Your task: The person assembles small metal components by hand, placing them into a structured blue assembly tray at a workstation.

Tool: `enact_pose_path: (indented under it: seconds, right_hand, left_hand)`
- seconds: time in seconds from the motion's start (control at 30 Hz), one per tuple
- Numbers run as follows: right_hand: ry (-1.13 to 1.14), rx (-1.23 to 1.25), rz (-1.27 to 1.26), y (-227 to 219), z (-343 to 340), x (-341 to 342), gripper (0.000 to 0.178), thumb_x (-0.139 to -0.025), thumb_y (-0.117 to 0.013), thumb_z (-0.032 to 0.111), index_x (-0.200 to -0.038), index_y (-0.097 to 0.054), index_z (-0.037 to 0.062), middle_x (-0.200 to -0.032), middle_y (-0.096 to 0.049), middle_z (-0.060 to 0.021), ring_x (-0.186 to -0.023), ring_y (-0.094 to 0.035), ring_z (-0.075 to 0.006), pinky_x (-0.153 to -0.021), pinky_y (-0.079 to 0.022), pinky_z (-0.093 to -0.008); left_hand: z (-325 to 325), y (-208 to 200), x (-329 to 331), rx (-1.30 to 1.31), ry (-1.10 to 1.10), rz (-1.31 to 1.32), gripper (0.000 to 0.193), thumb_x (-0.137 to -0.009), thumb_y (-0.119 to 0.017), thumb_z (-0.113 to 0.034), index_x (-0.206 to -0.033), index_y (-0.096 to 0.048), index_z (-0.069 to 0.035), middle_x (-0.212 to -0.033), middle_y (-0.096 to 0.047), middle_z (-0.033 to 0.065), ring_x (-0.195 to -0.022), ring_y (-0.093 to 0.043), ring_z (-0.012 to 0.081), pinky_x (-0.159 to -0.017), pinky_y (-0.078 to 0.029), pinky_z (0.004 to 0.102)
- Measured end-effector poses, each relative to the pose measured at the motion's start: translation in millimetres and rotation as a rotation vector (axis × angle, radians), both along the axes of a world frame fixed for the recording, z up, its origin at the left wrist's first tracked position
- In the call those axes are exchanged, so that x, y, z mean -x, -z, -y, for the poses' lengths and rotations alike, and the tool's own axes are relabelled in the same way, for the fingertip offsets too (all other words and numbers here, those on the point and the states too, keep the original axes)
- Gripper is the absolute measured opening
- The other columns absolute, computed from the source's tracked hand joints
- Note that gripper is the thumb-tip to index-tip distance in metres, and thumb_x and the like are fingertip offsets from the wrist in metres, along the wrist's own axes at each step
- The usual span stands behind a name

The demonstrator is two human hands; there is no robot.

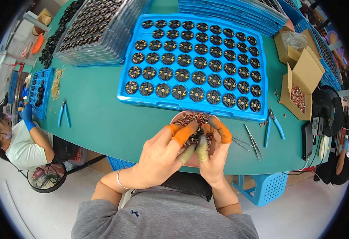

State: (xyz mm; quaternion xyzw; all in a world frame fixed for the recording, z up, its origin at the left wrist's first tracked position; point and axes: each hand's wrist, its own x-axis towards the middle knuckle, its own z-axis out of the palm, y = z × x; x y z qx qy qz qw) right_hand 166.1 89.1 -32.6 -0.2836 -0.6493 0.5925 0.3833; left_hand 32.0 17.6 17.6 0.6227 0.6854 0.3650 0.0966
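Over a pinkish bowl of small copper-coloured pieces, my two hands come together with fingertips bent. Between them is a small black round part, mostly covered by the fingers. My left hand is closed on its left side, in orange and greenish finger cots, with a bangle at the wrist. My right hand pinches its right side, also in orange and greenish cots. Just beyond, a blue tray holds rows of black round parts with copper and yellow bits; one pocket at its far left corner area is bare.
Blue-handled pliers and tweezers lie to the right, more pliers left. Cardboard boxes stand at right, one with copper pieces. Stacked clear trays rise at far left. A co-worker sits at left beside a small blue tray.
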Motion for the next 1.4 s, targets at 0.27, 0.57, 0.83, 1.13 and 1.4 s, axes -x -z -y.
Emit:
enact_pose_path:
  seconds: [0.27,0.57,0.83,1.13,1.4]
  right_hand:
    - [-0.065,0.101,-0.008,-31.1,-6.6,0.1,0.042,-0.094,-0.049,0.005,-0.134,-0.034,0.001,-0.114,-0.054,-0.0117,-0.096,-0.053,-0.0144,-0.083,-0.044,-0.029]
    - [-0.072,0.028,-0.1,-36.4,-6.0,-2.7,0.04,-0.096,-0.046,0.01,-0.133,-0.035,0.0007,-0.111,-0.055,-0.0121,-0.093,-0.054,-0.014,-0.078,-0.043,-0.027]
    - [-0.099,-0.02,-0.138,-31.8,-6.2,-4.2,0.038,-0.095,-0.045,0.005,-0.132,-0.036,-0.0004,-0.117,-0.052,-0.015,-0.103,-0.053,-0.0189,-0.09,-0.043,-0.0334]
    - [-0.107,0.012,-0.154,-32.4,-5.5,-2.6,0.038,-0.095,-0.045,0.004,-0.132,-0.037,0.0006,-0.121,-0.05,-0.0141,-0.103,-0.052,-0.0173,-0.086,-0.044,-0.0308]
    - [-0.107,0.033,-0.149,-30.0,-4.0,-1.6,0.038,-0.096,-0.046,0.006,-0.132,-0.037,0.0021,-0.12,-0.051,-0.0126,-0.099,-0.052,-0.0148,-0.08,-0.044,-0.0275]
  left_hand:
    - [-4.1,-14.2,10.9,-0.035,-0.03,0.039,0.048,-0.069,-0.078,-0.002,-0.112,-0.058,0.002,-0.098,-0.067,0.0108,-0.075,-0.068,0.018,-0.064,-0.053,0.0273]
    - [-1.7,-22.3,5.7,-0.107,-0.028,0.207,0.047,-0.069,-0.079,-0.002,-0.11,-0.057,0.005,-0.091,-0.069,0.0118,-0.077,-0.069,0.0181,-0.068,-0.052,0.0255]
    - [-3.6,-20.4,3.0,-0.191,-0.05,0.059,0.051,-0.061,-0.08,-0.002,-0.108,-0.062,0.0,-0.094,-0.065,0.0117,-0.072,-0.065,0.0216,-0.059,-0.052,0.0259]
    - [-2.0,-25.0,-1.1,-0.136,-0.068,-0.063,0.05,-0.067,-0.078,-0.002,-0.114,-0.06,0.0,-0.099,-0.062,0.0122,-0.08,-0.064,0.0225,-0.067,-0.053,0.0285]
    - [-3.0,-21.3,-0.7,-0.155,-0.075,-0.115,0.052,-0.064,-0.078,-0.002,-0.113,-0.061,-0.001,-0.096,-0.062,0.0117,-0.077,-0.064,0.0225,-0.063,-0.052,0.028]
